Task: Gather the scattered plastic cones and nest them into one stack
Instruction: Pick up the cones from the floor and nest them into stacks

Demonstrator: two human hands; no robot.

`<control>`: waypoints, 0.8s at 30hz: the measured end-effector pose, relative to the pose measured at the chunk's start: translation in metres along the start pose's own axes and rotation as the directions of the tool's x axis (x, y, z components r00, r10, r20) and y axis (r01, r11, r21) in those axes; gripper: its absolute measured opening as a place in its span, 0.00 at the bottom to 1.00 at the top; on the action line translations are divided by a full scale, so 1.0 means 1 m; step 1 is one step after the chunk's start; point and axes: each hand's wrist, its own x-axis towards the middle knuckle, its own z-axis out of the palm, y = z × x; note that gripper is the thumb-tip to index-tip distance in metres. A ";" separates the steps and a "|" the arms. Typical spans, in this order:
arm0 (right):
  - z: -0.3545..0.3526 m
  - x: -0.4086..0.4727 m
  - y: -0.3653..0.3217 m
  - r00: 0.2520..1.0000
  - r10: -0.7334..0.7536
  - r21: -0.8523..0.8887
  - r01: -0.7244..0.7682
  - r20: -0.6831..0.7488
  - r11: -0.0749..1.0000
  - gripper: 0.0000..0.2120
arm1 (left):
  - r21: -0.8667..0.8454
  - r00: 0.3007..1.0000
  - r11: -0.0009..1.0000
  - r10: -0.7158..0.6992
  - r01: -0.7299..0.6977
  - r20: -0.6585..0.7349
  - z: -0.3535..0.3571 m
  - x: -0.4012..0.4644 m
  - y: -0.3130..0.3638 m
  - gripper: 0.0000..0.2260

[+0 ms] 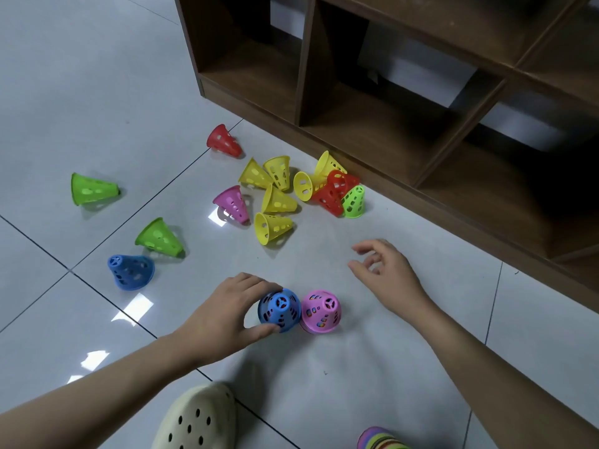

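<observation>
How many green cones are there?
3: one far left, lying alone; one above the fallen blue cone; one upright beside the red cones by the shelf. More may be hidden.

Both your forearms are bare from the bottom edge of the view up to the wrists; no sleeve, watch, bracelet or ring shows on either one. Your left hand [223, 314] and right hand [387, 273] wear no gloves, and the nails on the fingers [364, 246] look short and unpainted. On the foot at the bottom of the view you wear a cream foam clog [197, 416], rounded at the toe and dotted with dark oval vent holes across the top. No other clothing of yours shows.
</observation>
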 end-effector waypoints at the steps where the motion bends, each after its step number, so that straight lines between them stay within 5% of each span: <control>1: 0.001 0.014 0.005 1.000 -0.003 -0.010 0.003 -0.031 1.000 0.12 | -0.002 1.000 1.000 -0.002 0.002 0.007 -0.002 0.001 0.000 0.25; 6: 0.006 0.090 0.030 0.993 0.001 -0.080 -0.011 -0.114 0.997 0.27 | 0.041 0.998 0.999 -0.020 0.022 -0.060 -0.015 -0.002 -0.012 0.20; 12: 0.021 0.148 0.038 0.997 -0.015 -0.309 -0.009 -0.078 0.951 0.38 | 0.275 0.959 0.930 -0.187 0.243 -0.214 -0.037 -0.006 -0.085 0.26; 15: 0.025 0.162 0.039 0.997 0.000 -0.328 -0.025 -0.078 0.944 0.35 | 0.355 0.874 0.799 -0.427 0.485 -0.232 -0.046 -0.015 -0.126 0.39; 18: 0.030 0.160 0.043 0.988 -0.078 -0.288 0.037 -0.132 0.957 0.24 | 0.433 0.811 0.691 -0.540 0.580 -0.225 -0.054 -0.021 -0.159 0.47; 24: 0.037 0.136 0.058 0.995 -0.079 -0.264 0.062 -0.055 0.963 0.21 | 0.453 0.825 0.698 -0.528 0.555 -0.199 -0.060 -0.026 -0.162 0.40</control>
